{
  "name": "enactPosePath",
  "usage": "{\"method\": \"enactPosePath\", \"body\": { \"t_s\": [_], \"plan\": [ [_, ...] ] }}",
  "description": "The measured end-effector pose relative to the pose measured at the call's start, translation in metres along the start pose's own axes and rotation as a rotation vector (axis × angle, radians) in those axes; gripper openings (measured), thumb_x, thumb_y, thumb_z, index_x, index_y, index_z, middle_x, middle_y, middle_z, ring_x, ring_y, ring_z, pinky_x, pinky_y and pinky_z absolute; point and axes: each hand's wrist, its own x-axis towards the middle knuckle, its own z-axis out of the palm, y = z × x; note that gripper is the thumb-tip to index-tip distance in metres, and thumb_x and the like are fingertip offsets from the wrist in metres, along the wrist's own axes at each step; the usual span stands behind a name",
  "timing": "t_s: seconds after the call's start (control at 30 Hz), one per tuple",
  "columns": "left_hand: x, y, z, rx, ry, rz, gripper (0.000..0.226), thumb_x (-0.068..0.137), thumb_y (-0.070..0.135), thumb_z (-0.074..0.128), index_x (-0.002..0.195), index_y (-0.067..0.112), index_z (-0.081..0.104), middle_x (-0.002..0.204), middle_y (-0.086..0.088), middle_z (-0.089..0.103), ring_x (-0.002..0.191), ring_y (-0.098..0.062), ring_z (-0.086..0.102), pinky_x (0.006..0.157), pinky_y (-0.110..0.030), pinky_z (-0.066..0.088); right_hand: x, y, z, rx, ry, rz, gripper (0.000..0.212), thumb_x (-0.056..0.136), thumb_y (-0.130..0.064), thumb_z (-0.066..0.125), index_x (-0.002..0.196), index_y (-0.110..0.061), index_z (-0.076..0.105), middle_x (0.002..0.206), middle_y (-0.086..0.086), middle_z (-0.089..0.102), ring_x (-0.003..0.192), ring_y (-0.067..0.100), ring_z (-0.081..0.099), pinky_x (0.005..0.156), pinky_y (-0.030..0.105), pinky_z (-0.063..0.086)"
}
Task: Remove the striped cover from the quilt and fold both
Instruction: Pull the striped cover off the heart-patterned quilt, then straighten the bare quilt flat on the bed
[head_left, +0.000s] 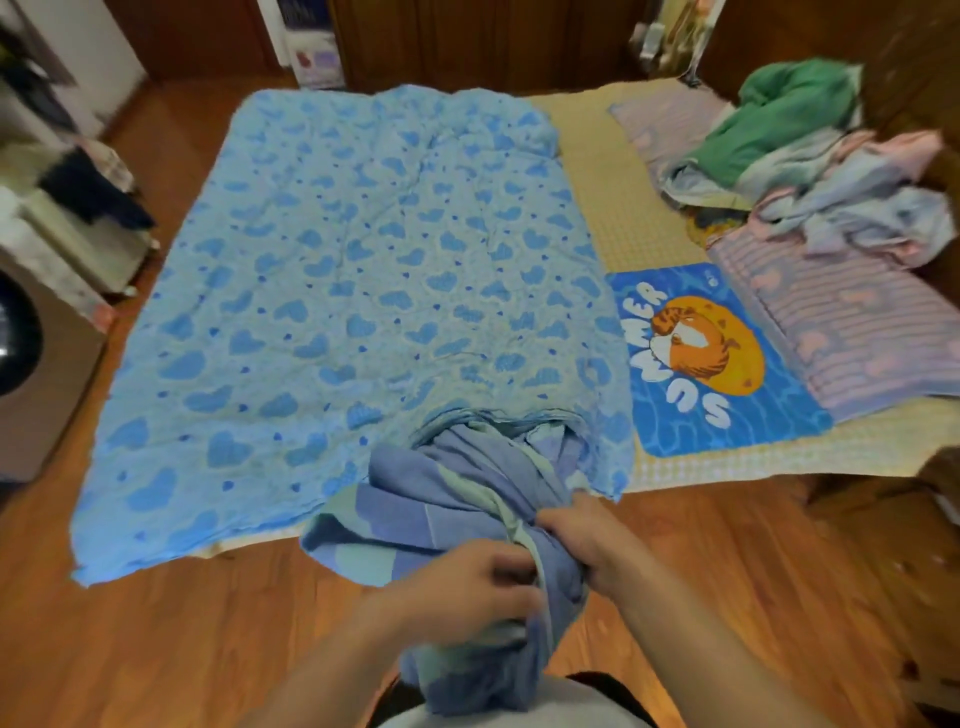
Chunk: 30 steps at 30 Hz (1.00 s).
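Observation:
A light blue quilt printed with darker blue hearts lies spread flat over the left part of the bed. From under its near edge a bunched cover in blue, lilac and pale green stripes spills toward me and hangs off the bed. My left hand grips the bunched cover from the left. My right hand grips the same bundle from the right, close beside the left hand. The lower end of the cover hangs between my forearms.
The bed's yellow checked sheet shows to the right, with a blue "SUMMER" mat, striped pink pillows and a heap of green and pastel clothes. Wooden floor surrounds the bed; a washing machine stands at the left.

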Motion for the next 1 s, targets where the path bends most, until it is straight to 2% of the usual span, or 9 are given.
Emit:
{"method": "enactPosePath", "body": {
  "t_s": [0.13, 0.27, 0.33, 0.43, 0.57, 0.63, 0.8, 0.9, 1.0],
  "plan": [
    [-0.003, -0.015, 0.000, 0.017, 0.428, 0.050, 0.065, 0.089, 0.017, 0.072, 0.138, 0.050, 0.045, 0.141, 0.010, 0.045, 0.117, 0.003, 0.054, 0.096, -0.038, 0.053, -0.037, 0.034, -0.074, -0.290, 0.100, -0.201, 0.009, 0.080, -0.007, 0.062, 0.088, -0.004, 0.064, 0.080, 0.010, 0.070, 0.069, 0.017, 0.062, 0.055, 0.025, 0.046],
    [0.037, -0.007, 0.033, 0.625, 0.342, -0.064, 0.126, 0.073, 0.044, 0.084, 0.148, 0.056, -0.018, 0.162, 0.009, -0.018, 0.150, -0.020, 0.013, 0.112, -0.038, 0.035, -0.102, 0.047, -0.170, -0.666, 0.200, -0.461, 0.018, 0.074, -0.016, 0.061, 0.063, -0.017, 0.046, 0.060, -0.007, 0.052, 0.056, 0.007, 0.047, 0.053, 0.030, 0.034],
    [0.070, 0.013, 0.057, 0.781, 0.336, 0.092, 0.136, 0.066, 0.056, 0.083, 0.144, 0.054, -0.030, 0.161, 0.010, -0.028, 0.153, -0.024, -0.004, 0.118, -0.043, 0.024, -0.139, 0.041, -0.210, -0.713, 0.220, -0.676, 0.013, 0.069, -0.005, 0.063, 0.068, -0.015, 0.056, 0.073, -0.011, 0.058, 0.070, 0.000, 0.056, 0.061, 0.030, 0.045],
    [0.123, 0.052, 0.089, 0.938, 0.216, 0.275, 0.141, 0.058, 0.068, 0.077, 0.149, 0.042, -0.028, 0.163, 0.003, -0.023, 0.153, -0.026, -0.010, 0.124, -0.041, 0.010, -0.184, 0.026, -0.260, -0.640, 0.303, -0.809, 0.016, 0.074, 0.018, 0.064, 0.074, 0.003, 0.064, 0.085, 0.008, 0.057, 0.078, 0.025, 0.059, 0.065, 0.046, 0.047],
    [0.151, 0.105, 0.140, 0.416, -0.018, 0.389, 0.083, 0.068, 0.047, 0.066, 0.145, 0.030, 0.041, 0.156, -0.006, 0.037, 0.144, -0.018, 0.033, 0.118, -0.037, 0.029, -0.215, 0.005, -0.291, -0.383, 0.416, -0.977, 0.024, 0.087, 0.012, 0.061, 0.095, -0.009, 0.069, 0.093, 0.007, 0.065, 0.087, 0.015, 0.064, 0.075, 0.027, 0.051],
    [0.148, 0.114, 0.159, 0.209, 0.210, 0.405, 0.044, 0.074, 0.032, 0.054, 0.117, 0.035, 0.063, 0.122, 0.011, 0.066, 0.112, 0.005, 0.056, 0.093, -0.023, 0.045, -0.208, 0.002, -0.290, -0.237, 0.522, -0.964, 0.022, 0.091, 0.010, 0.057, 0.097, -0.009, 0.065, 0.090, 0.006, 0.065, 0.081, 0.009, 0.062, 0.069, 0.021, 0.048],
    [0.138, 0.146, 0.115, -0.547, 0.549, 0.212, 0.011, 0.093, -0.003, 0.052, 0.104, -0.007, 0.053, 0.093, -0.021, 0.064, 0.085, -0.024, 0.060, 0.072, -0.045, 0.052, -0.158, 0.006, -0.248, 0.166, 0.699, -0.798, 0.020, 0.096, -0.001, 0.053, 0.107, -0.013, 0.064, 0.097, 0.007, 0.068, 0.086, 0.019, 0.064, 0.072, 0.036, 0.051],
    [0.111, 0.185, 0.020, -0.577, 0.612, 0.307, 0.010, 0.096, -0.004, 0.046, 0.105, -0.008, 0.048, 0.093, -0.025, 0.058, 0.084, -0.028, 0.057, 0.068, -0.049, 0.052, -0.141, -0.040, -0.204, 0.300, 0.640, -1.016, 0.031, 0.100, -0.011, 0.052, 0.120, -0.032, 0.064, 0.109, -0.011, 0.071, 0.098, 0.008, 0.067, 0.076, 0.025, 0.054],
    [0.076, 0.231, -0.099, -0.450, 0.748, 0.550, 0.012, 0.093, 0.001, 0.051, 0.101, -0.007, 0.046, 0.093, -0.020, 0.053, 0.086, -0.027, 0.051, 0.070, -0.049, 0.044, -0.109, -0.137, -0.152, 0.504, 0.520, -1.242, 0.039, 0.095, -0.009, 0.050, 0.129, -0.024, 0.062, 0.123, -0.004, 0.068, 0.113, 0.015, 0.065, 0.086, 0.029, 0.055]
  ]
}}
